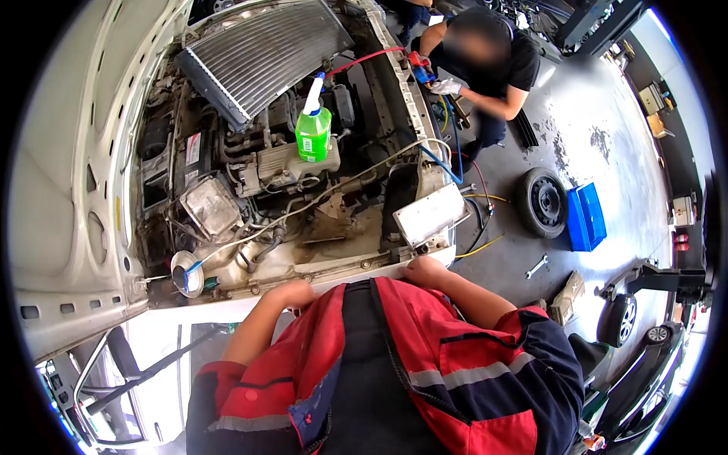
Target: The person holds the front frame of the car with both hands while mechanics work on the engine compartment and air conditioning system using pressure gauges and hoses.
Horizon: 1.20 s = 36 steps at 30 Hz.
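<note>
My left hand (294, 294) is at the near edge of the car's white fender (334, 282), low against my red jacket, which partly covers it. Farther right, my right hand (425, 271) rests by the same edge, beside a whitish rectangular box (431, 214). The fingertips of both hands are hidden, and I see no tool in either. Before me is the open engine bay, where a spray bottle of green liquid (313, 135) stands upright on the engine. A radiator (265, 57) lies across the far side. Near my left hand is a round white cup (187, 274) with a blue-handled brush (189, 271).
The raised hood (72, 167) stands at the left. A beige hose (326, 189) crosses the bay. Beyond the car, a gloved co-worker (485, 68) crouches with a blue-and-red tool (421, 68). A wheel (541, 202), blue bin (586, 218), wrench (537, 265) and hoses are on the floor.
</note>
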Tool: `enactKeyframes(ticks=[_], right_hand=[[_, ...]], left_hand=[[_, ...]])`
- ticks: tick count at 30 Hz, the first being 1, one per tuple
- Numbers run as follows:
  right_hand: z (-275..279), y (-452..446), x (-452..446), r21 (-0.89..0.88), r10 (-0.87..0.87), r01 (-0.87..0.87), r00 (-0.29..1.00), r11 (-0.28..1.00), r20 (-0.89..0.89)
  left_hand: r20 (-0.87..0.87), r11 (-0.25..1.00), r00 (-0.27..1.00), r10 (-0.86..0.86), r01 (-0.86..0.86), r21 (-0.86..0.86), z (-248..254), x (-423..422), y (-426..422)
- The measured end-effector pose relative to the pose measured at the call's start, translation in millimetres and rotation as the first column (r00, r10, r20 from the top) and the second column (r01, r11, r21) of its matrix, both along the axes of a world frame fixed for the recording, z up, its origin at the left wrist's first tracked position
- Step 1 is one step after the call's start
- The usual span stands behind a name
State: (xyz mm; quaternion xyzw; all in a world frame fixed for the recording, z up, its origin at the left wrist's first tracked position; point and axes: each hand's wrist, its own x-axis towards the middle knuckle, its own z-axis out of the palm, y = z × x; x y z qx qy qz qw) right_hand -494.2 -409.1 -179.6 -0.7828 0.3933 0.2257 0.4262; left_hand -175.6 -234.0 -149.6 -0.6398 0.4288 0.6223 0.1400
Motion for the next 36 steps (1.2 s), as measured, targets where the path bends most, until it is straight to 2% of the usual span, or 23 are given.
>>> enactKeyframes(ticks=[1, 2, 5, 6, 8, 10, 13, 14, 17, 20, 26, 36], right_hand=[[3, 3, 5, -0.155, 0.147, -0.142, 0.989, 0.978, 0.024], [7, 3, 11, -0.082, 0.197, -0.198, 0.98, 0.977, -0.01], [3, 4, 21, -0.141, 0.271, -0.261, 0.961, 0.955, 0.054], [10, 2, 22, -0.115, 0.246, -0.236, 0.966, 0.965, 0.081], [10, -3, 25, -0.055, 0.277, -0.275, 0.96, 0.96, 0.038], [-5, -1, 20, 0.011, 0.305, -0.307, 0.95, 0.952, 0.06], [-5, 1, 25, 0.055, 0.256, -0.256, 0.967, 0.965, 0.015], [-3, 1, 24, 0.141, 0.159, -0.175, 0.981, 0.974, 0.114], [-15, 2, 23, 0.131, 0.137, -0.157, 0.98, 0.979, 0.147], [-26, 0, 25, 0.094, 0.155, -0.168, 0.979, 0.981, 0.13], [-39, 1, 26, 0.079, 0.16, -0.171, 0.978, 0.982, 0.135], [-22, 3, 32, 0.105, 0.062, -0.074, 0.992, 0.992, 0.111]], left_hand=[[-0.007, 0.999, 1.0, 0.011, -0.011, -0.032, -7, 1, 2], [-0.01, 0.997, 1.0, 0.026, -0.027, -0.066, -14, 1, 3], [-0.018, 0.995, 0.996, 0.089, -0.09, -0.031, 7, -4, 0], [-0.014, 0.993, 0.993, 0.121, -0.121, 0.005, 16, -6, -1], [0.064, 0.997, 0.998, -0.026, 0.031, -0.07, 0, -1, 4], [0.073, 0.999, 0.997, 0.007, -0.004, -0.045, 17, -5, 2], [0.086, 0.997, 0.996, 0.025, -0.019, -0.073, 31, -9, 3], [0.092, 0.995, 0.995, 0.025, -0.016, -0.095, 32, -8, 3], [0.148, 0.934, 0.98, -0.132, 0.173, -0.313, -14, -10, 21], [0.056, 0.884, 0.998, -0.015, 0.04, -0.466, -2, -21, 25], [0.076, 0.897, 0.988, -0.132, 0.151, -0.415, -7, -15, 18], [0.051, 0.879, 0.996, -0.068, 0.084, -0.47, -15, -12, 16]])
